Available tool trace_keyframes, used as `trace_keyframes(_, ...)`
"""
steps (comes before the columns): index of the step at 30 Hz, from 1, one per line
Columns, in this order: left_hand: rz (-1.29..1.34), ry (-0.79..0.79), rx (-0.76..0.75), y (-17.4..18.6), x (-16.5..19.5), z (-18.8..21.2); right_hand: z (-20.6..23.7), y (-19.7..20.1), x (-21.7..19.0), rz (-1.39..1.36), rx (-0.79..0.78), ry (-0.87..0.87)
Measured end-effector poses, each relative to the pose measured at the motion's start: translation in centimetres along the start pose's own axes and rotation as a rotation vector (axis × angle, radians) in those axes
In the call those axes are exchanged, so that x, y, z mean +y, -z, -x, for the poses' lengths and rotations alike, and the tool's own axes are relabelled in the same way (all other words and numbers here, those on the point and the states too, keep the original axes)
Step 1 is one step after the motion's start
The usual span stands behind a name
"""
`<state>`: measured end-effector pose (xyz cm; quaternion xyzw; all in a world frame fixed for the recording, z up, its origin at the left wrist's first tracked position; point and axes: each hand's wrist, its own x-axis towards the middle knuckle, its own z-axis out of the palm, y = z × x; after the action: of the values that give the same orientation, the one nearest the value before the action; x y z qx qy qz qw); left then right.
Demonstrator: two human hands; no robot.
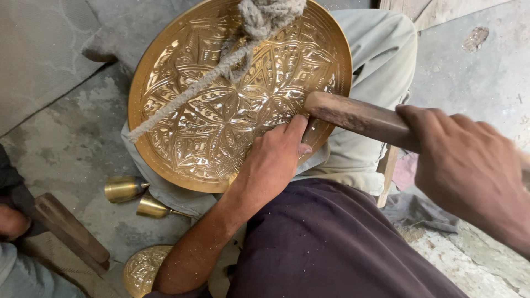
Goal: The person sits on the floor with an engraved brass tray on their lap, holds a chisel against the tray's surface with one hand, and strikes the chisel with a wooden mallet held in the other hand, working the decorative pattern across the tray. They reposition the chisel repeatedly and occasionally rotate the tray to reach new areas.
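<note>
A large round brass plate [221, 105] with an embossed floral pattern leans on my lap, on my grey trouser leg [381, 66]. A thick grey rope [221, 72] runs across its face from a knot at the top. My left hand [273, 160] rests curled on the plate's lower right part; whatever is inside the fist is hidden. My right hand [469, 165] is closed on the handle of a wooden mallet [359, 118]. The mallet's end hangs just above my left thumb, over the plate's rim.
Two small brass bell-shaped cups [124, 189] [153, 207] lie on the concrete floor to the left. A smaller embossed brass disc [144, 270] lies below them. Another person's hand [11, 221] and a wooden block [72, 232] are at the lower left.
</note>
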<state>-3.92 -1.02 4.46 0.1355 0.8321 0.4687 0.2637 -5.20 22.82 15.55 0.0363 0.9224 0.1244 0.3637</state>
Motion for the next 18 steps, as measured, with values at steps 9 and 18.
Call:
trace_keyframes(9, -0.002, -0.007, 0.023, 0.0, 0.1, 0.4, 0.3, -1.6, 0.9, -0.104, 0.199, 0.103)
trace_keyframes(18, -0.035, -0.006, 0.012, -0.2, -0.3, 0.5, 0.0, -0.4, 0.7, 0.011, 0.040, 0.008)
